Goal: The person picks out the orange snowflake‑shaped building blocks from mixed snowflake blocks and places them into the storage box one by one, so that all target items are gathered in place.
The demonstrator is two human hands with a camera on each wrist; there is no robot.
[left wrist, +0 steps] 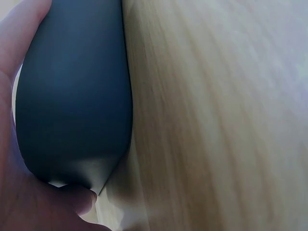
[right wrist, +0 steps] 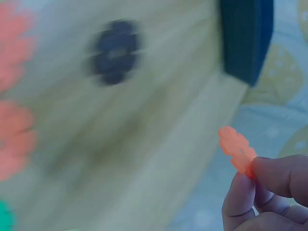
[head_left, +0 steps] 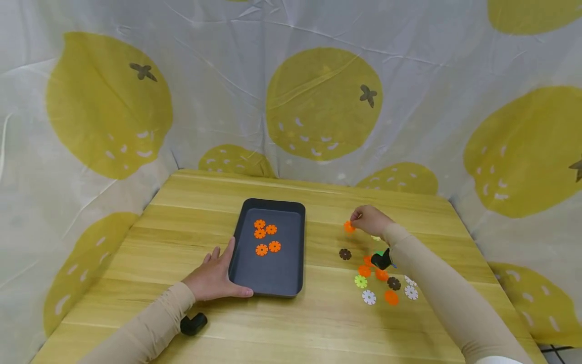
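Between thumb and fingertips my right hand (head_left: 370, 220) pinches an orange notched plastic disc (right wrist: 237, 150), held above the table. Beneath and nearer lie loose flower-like discs: a brown disc (head_left: 345, 254), a lime disc (head_left: 361, 281), a white disc (head_left: 369, 297), an orange disc (head_left: 391, 298) and several others, some hidden by the forearm. A dark grey rectangular tray (head_left: 282, 275) stands left of them, with several orange discs (head_left: 261, 249) lying flat inside. My left hand (head_left: 215, 279) rests against its near left corner, fingers spread along the side and thumb at the front edge.
The wooden table (head_left: 327, 333) carries everything. A lemon-print cloth (head_left: 218, 101) hangs behind and at both sides. Black devices, one at the left wrist (head_left: 193, 324) and one at the right wrist (head_left: 382, 259), stick out from the sleeves.
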